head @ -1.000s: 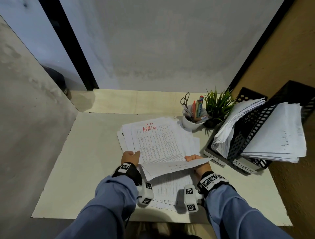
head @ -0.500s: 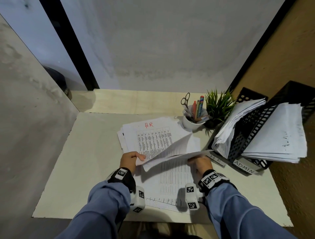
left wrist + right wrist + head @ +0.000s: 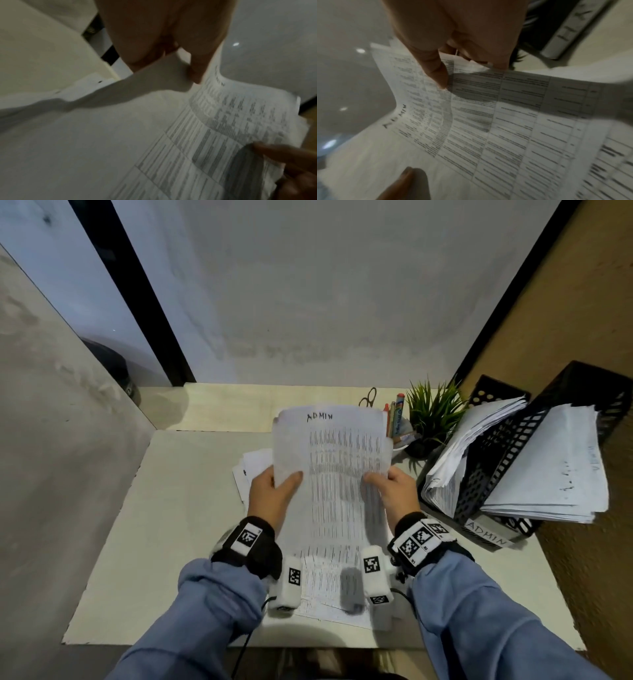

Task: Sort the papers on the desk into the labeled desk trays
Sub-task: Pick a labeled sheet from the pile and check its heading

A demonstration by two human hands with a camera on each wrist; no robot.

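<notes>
Above the desk's [image 3: 191, 508] middle, both hands now hold up the ADMIN sheet [image 3: 337, 460], lifted off the pile [image 3: 251, 463]: left hand [image 3: 272, 494] and right hand [image 3: 394, 491] pinch its edges; the ADMIN tray [image 3: 493, 537] at the right edge comes next.

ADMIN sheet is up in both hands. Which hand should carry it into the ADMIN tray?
Right, probably. The right hand grips the sheet on the edge nearer the ADMIN tray, which sits at the desk's right. The left hand would have to cross over.
</notes>
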